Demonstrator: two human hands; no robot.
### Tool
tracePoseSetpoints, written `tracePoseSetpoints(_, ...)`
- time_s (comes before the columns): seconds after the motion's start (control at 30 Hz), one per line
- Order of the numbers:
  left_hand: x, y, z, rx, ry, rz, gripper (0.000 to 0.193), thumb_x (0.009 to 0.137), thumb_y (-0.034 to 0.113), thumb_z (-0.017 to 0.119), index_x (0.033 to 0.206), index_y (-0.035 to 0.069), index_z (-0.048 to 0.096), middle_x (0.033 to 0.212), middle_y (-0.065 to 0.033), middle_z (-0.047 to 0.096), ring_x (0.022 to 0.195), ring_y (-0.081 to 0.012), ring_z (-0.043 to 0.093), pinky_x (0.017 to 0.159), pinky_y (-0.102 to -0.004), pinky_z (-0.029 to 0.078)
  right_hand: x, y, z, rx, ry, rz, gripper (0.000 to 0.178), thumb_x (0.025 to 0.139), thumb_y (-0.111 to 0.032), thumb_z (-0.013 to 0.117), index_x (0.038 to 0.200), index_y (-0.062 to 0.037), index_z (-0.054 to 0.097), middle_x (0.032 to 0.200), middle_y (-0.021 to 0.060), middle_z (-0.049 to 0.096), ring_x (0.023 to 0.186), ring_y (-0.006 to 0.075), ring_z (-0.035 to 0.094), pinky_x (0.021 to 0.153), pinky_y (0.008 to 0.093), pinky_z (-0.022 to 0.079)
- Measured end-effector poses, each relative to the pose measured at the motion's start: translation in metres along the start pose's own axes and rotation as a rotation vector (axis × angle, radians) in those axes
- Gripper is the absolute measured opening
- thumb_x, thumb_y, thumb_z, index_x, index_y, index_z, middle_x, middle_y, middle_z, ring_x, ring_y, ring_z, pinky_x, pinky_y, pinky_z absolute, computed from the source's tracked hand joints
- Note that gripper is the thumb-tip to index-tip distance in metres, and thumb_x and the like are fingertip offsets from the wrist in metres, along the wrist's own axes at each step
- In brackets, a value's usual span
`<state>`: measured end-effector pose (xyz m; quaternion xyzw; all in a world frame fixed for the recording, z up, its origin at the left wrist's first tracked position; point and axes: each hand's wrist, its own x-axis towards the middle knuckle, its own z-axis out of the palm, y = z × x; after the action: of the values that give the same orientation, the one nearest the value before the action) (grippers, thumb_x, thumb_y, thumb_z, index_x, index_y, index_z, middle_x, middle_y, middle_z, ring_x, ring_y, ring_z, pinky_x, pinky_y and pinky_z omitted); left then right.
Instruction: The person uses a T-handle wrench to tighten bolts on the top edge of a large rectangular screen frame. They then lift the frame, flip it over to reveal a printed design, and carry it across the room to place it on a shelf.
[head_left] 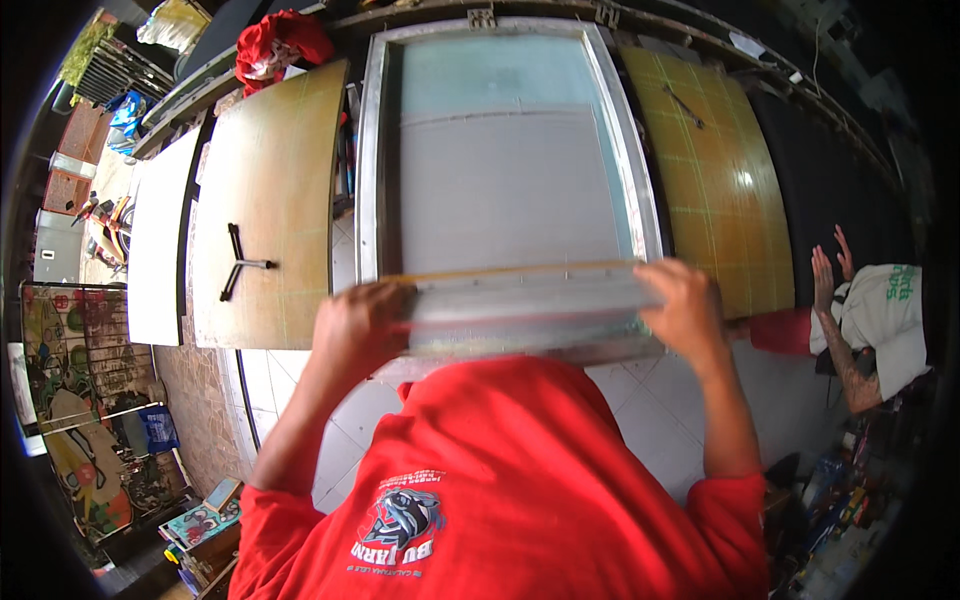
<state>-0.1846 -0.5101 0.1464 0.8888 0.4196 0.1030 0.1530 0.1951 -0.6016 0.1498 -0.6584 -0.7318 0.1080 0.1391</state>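
Observation:
A large metal-framed screen (372, 165), like a screen-printing frame, lies lengthwise in front of me. Its mesh (500, 190) looks grey in the main part and pale green toward the far end. Across its near end, close to my red shirt, runs a greyish bar (525, 300) with a thin yellowish strip along the top; it is somewhat blurred. My left hand (362, 322) is closed round the left end of this bar. Round the right end is my right hand (688, 308), also closed. My palms hide both of the bar's ends.
A yellowish board (270, 185) at left bears a three-armed socket wrench (238, 264). Another board (715, 180) at right carries a spanner (684, 106). Red cloth (283, 48) lies at the far left. Another person (885, 320) is at the right, hands raised.

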Motion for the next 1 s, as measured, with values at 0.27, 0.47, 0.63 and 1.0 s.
tracePoseSetpoints(0.27,-0.079,0.023,0.05,-0.041,-0.032,0.03,0.041,0.064,0.008,0.067,0.105,0.003,0.066,0.105,-0.0118,0.069,0.1,-0.0282,0.066,0.086,-0.038,0.054,-0.089,-0.014,0.062,-0.005,0.066,0.006,0.038,0.062,-0.001,0.071,0.1,-0.006,0.069,0.098,0.0079,0.068,0.093,0.0275,0.066,0.08,0.0377,0.055)
tracePoseSetpoints(0.47,-0.082,0.016,0.059,-0.063,-0.046,0.05,0.033,0.074,0.008,0.058,0.105,0.002,0.066,0.104,-0.0113,0.069,0.099,-0.0267,0.067,0.088,-0.0385,0.053,-0.089,-0.014,0.065,0.015,0.092,-0.042,0.032,0.064,0.003,0.065,0.095,-0.0015,0.068,0.092,0.0098,0.068,0.091,0.0268,0.067,0.077,0.0375,0.055)
tracePoseSetpoints(0.63,-0.071,0.018,0.044,-0.139,-0.117,0.008,0.033,0.075,0.008,0.058,0.106,0.003,0.066,0.106,-0.0114,0.069,0.101,-0.0268,0.066,0.087,-0.0388,0.053,-0.081,-0.011,0.058,0.012,0.034,-0.055,0.032,0.063,0.003,0.065,0.095,-0.0017,0.068,0.092,0.0096,0.068,0.09,0.0272,0.067,0.077,0.0374,0.055)
tracePoseSetpoints(1.0,-0.059,0.001,0.079,0.002,0.103,0.039,0.049,0.062,0.014,0.073,0.109,0.003,0.066,0.107,-0.0133,0.069,0.099,-0.0305,0.066,0.09,-0.0407,0.053,-0.056,0.004,0.081,-0.029,0.211,-0.093,0.032,0.067,0.001,0.066,0.098,-0.0017,0.068,0.095,0.0115,0.068,0.093,0.0286,0.066,0.082,0.0384,0.054)
